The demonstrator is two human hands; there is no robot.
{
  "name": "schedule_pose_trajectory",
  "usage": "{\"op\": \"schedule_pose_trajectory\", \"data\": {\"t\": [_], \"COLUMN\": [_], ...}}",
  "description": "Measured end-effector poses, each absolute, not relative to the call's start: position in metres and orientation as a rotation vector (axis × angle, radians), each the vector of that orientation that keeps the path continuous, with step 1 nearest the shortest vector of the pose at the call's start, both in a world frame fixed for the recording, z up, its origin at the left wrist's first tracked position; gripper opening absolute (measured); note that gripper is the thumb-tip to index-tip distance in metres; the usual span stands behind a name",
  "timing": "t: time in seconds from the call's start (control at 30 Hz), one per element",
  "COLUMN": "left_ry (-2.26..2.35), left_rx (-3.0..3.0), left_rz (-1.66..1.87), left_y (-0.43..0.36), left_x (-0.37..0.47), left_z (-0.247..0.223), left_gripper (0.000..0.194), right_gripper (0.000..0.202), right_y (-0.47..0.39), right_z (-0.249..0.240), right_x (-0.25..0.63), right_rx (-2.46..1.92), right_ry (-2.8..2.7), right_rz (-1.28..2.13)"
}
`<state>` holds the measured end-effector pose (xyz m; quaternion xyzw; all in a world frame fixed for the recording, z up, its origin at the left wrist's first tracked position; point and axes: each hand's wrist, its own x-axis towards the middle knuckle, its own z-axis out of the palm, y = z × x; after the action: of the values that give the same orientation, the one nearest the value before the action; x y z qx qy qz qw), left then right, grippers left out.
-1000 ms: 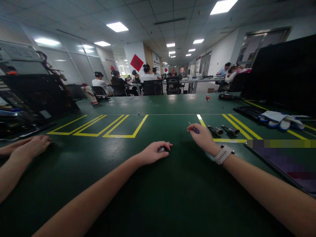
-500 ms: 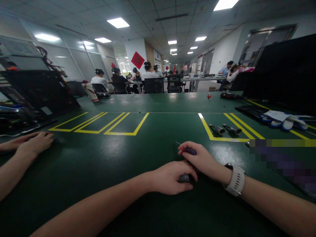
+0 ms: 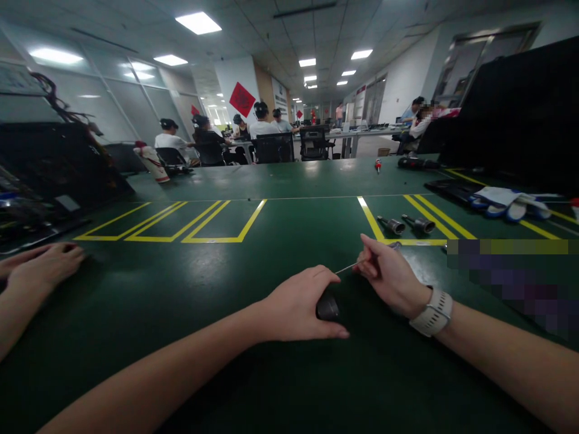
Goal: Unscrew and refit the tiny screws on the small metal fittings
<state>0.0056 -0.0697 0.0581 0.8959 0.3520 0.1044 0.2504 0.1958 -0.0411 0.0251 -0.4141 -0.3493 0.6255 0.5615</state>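
Note:
My left hand [image 3: 296, 304] is wrapped round a dark cylindrical metal part [image 3: 327, 307], its round end facing right between thumb and fingers. To the right, my right hand [image 3: 389, 271], with a pale watch at the wrist, grips a thin-shafted screwdriver [image 3: 350, 266]. Its shaft points left and its tip is close to my left index finger; whether they touch I cannot tell. Most of the handle is hidden by the fingers. Two dark metal sockets [image 3: 391, 225] [image 3: 418, 223] lie beyond my right hand, inside a yellow taped outline.
Another person's hands [image 3: 49, 265] rest at the left of the green table [image 3: 203, 313]. White-and-blue gloves [image 3: 509, 202] lie at the right, near a black power tool [image 3: 418, 163]. A red-handled object [image 3: 378, 164] lies farther back. Dark equipment [image 3: 63, 163] stands at the left.
My right hand has moved up and slightly right, away from my left hand, and the screwdriver shaft is more exposed. The part in my left hand shows more. The camera view has shifted slightly.

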Motion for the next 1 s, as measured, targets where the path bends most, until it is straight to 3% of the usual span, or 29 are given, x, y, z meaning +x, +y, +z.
{"op": "schedule_pose_trajectory", "data": {"t": [0.37, 0.67, 1.0], "left_ry": [1.014, 1.034, 0.879], "left_rx": [2.469, 1.708, 1.362], "left_rz": [0.199, 0.705, 0.799], "left_y": [-0.066, -0.042, -0.057], "left_x": [0.002, -0.006, 0.005], "left_z": [0.068, 0.072, 0.075], "left_gripper": [0.031, 0.026, 0.031], "right_gripper": [0.046, 0.043, 0.041], "right_y": [-0.047, -0.054, -0.060], "right_z": [0.028, 0.027, 0.025], "right_x": [0.195, 0.193, 0.187], "right_rx": [-0.935, -0.934, -0.970], "right_ry": [-0.884, -1.046, -1.261], "right_rz": [1.619, 1.593, 1.514]}}
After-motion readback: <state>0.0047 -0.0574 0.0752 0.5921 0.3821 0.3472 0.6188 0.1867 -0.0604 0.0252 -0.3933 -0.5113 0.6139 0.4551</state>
